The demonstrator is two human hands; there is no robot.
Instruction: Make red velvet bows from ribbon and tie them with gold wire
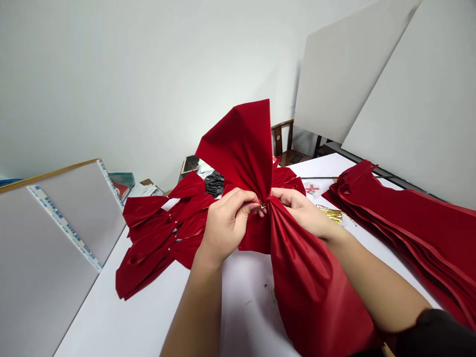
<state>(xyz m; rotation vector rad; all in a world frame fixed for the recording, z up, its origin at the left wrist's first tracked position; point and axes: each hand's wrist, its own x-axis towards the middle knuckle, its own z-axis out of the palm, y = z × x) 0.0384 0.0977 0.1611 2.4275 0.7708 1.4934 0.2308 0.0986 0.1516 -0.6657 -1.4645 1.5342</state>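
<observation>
A red velvet-like cloth bow is held up in front of me, gathered tightly at its middle. Its upper part fans out upward, and the lower part hangs toward me at the right. My right hand is closed around the gathered middle, with some fingers hidden behind the cloth. Thumb and forefinger of my left hand pinch a gold twist tie at the gather. Only a small bit of that tie shows.
Several tied red bows lie overlapped at the left of the white table. A stack of flat red cloth lies at the right, near gold twist ties. White boards lean behind; another board stands left.
</observation>
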